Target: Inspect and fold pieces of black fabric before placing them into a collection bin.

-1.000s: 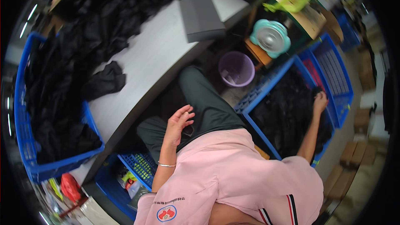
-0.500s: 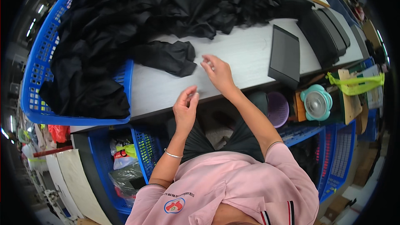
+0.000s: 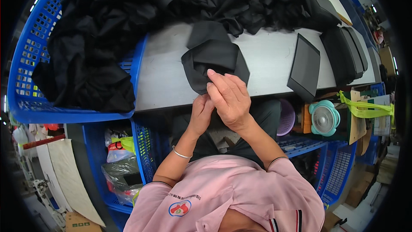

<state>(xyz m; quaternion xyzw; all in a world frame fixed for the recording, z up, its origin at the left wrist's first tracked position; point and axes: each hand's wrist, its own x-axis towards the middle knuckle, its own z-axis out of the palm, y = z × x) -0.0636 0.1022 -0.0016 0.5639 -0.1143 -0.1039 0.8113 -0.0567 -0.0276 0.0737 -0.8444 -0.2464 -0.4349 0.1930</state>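
Note:
A black cloth piece (image 3: pixel 214 58), open and rounded with a folded middle, lies at the front edge of the pale table in front of me. My left hand (image 3: pixel 201 114) is closed, pinching its near edge from below. Over that same edge my right hand (image 3: pixel 231 99) is closed too, fingers together and thumb side toward the left hand. The fingertips of both hands almost meet, and the exact grip is partly hidden. Behind the piece spreads a large heap of black cloth (image 3: pixel 180 4), its left part hanging into a blue basket (image 3: pixel 77 117).
On the table's right lie a flat dark panel (image 3: pixel 305 66) and a stack of folded black pieces (image 3: pixel 343 56). Below the edge are a purple basket (image 3: pixel 286 118), a small teal fan (image 3: pixel 324 118) and a blue crate (image 3: pixel 96 163) holding plastic bags.
Both hands were empty and apart; now they have come together on the black cloth piece. It appears to have moved right and nearer me, and been opened out.

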